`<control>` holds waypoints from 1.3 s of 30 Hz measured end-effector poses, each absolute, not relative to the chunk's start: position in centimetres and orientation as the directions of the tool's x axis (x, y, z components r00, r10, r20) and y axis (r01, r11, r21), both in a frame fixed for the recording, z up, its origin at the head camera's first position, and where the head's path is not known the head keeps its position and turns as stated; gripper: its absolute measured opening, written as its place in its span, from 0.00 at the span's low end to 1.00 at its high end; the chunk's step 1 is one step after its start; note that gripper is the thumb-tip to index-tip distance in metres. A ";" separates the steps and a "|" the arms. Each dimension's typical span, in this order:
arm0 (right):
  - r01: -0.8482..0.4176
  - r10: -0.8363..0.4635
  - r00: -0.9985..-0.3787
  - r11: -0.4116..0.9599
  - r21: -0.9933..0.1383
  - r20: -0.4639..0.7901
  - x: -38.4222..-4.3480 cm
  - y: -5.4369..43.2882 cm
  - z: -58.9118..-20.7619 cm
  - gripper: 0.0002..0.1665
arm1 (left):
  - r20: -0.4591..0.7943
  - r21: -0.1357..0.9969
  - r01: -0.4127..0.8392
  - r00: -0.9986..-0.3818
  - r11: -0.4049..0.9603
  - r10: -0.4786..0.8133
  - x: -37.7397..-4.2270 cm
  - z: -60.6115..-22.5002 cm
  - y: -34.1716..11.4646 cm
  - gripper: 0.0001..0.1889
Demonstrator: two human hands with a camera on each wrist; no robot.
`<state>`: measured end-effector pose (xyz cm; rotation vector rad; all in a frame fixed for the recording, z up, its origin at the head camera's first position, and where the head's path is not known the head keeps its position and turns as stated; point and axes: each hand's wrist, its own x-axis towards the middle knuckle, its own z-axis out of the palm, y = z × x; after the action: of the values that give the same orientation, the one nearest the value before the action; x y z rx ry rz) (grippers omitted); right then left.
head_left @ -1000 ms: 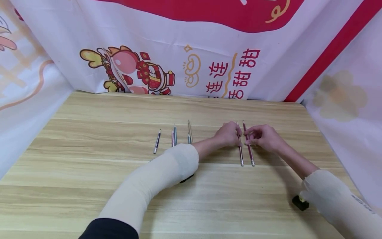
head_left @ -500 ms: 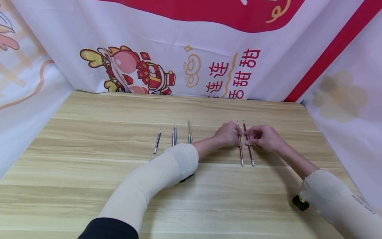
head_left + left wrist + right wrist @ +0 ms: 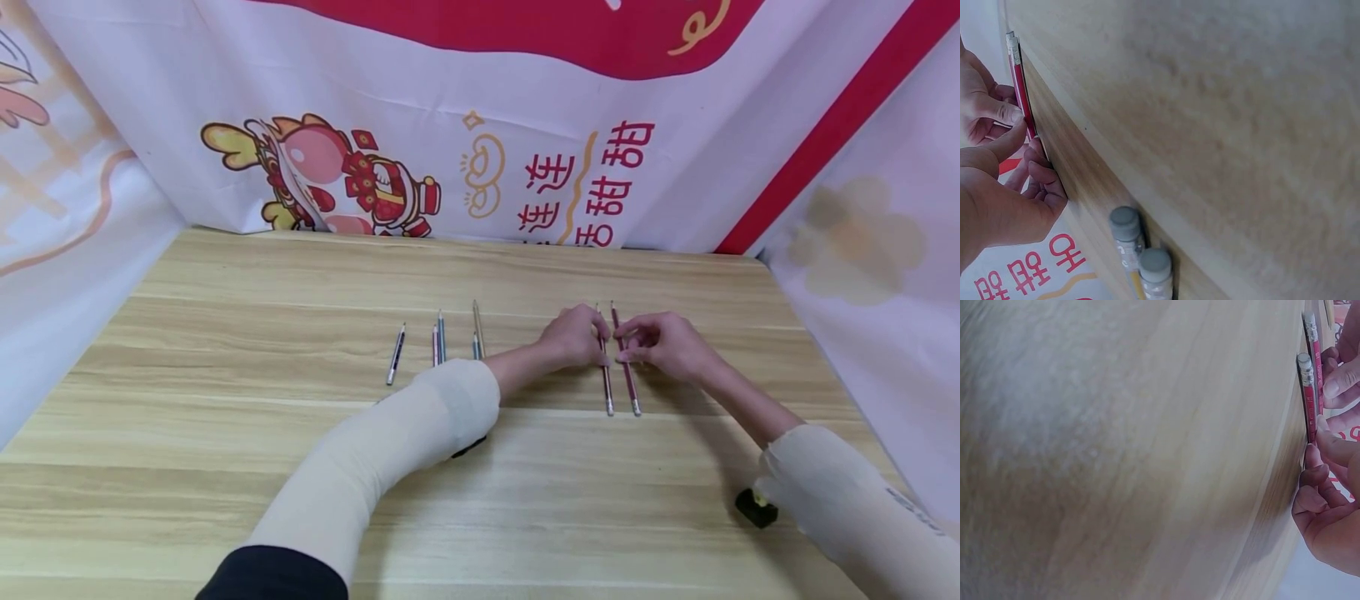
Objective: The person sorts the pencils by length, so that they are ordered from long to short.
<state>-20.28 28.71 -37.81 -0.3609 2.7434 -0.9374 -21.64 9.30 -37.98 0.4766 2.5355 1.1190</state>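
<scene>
While the left hand (image 3: 573, 335) pinches a maroon pencil (image 3: 607, 387), we see the right hand (image 3: 666, 346) pinching a red pencil (image 3: 632, 387) near it, at its 3 o'clock; in both, thumb and fingers close narrowly on the shaft. Both pencils lie on the wooden table (image 3: 562, 500), at about 2 o'clock from its middle, points toward 12, eraser ends toward 6. At the left hand's 9 o'clock we find a dark pencil (image 3: 396, 354), a pinkish pencil (image 3: 435, 347) beside a blue pencil (image 3: 442, 333), and a gold pencil (image 3: 478, 323); the left sleeve (image 3: 397, 433) hides some lower ends.
</scene>
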 end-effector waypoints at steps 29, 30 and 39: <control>-0.220 -0.369 -0.925 0.713 -0.665 -0.089 -20.6 29.1 -38.0 0.16 | -0.165 0.755 0.170 -0.885 0.633 0.435 -21.6 -37.8 9.2 0.15; -0.223 -0.370 -0.925 0.712 -0.666 -0.085 -20.6 29.1 -38.0 0.16 | -0.164 0.754 0.171 -0.886 0.634 0.434 -21.6 -37.8 9.2 0.15; -0.239 -0.381 -0.921 0.707 -0.666 -0.074 -20.5 29.1 -38.0 0.16 | -0.167 0.750 0.174 -0.884 0.638 0.437 -21.6 -37.8 9.2 0.15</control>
<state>-20.48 29.12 -38.03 -0.4986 2.7081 -1.0137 -21.61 9.19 -37.76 0.4883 2.5271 1.1060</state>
